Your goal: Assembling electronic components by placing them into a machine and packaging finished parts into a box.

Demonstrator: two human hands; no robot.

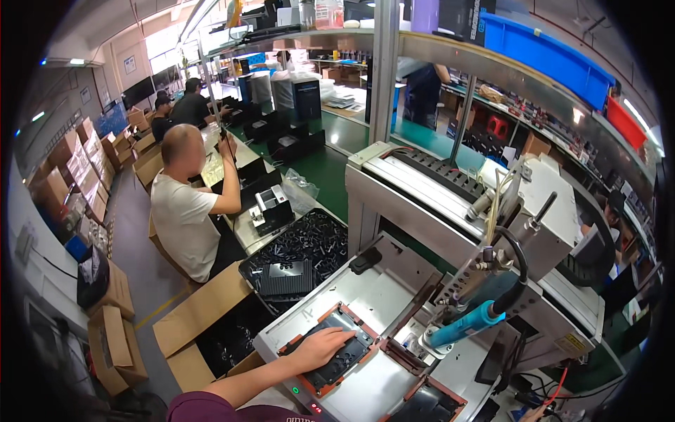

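My left hand (pixel 325 349) lies with its fingers stretched out over a black perforated panel (pixel 344 360). That panel sits in an orange-red framed fixture (pixel 365 325) on the pale metal bed of a bench machine. A second fixture (pixel 455 402) with a dark panel in it stands to the right, partly cut off by the lower edge. Only a small part of my right hand (pixel 538 413) shows at the lower right, near cables; its fingers are too small and cropped to read. Above the bed, right of my left hand, hangs a blue cylindrical screwdriver head (pixel 467 325).
The machine's metal gantry (pixel 422 190) rises behind the bed. A tray of small black parts (pixel 316 243) and an open cardboard box (pixel 204 309) stand to the left. A person in a white shirt (pixel 184 218) works beyond. Blue bins (pixel 548 56) sit on the overhead shelf.
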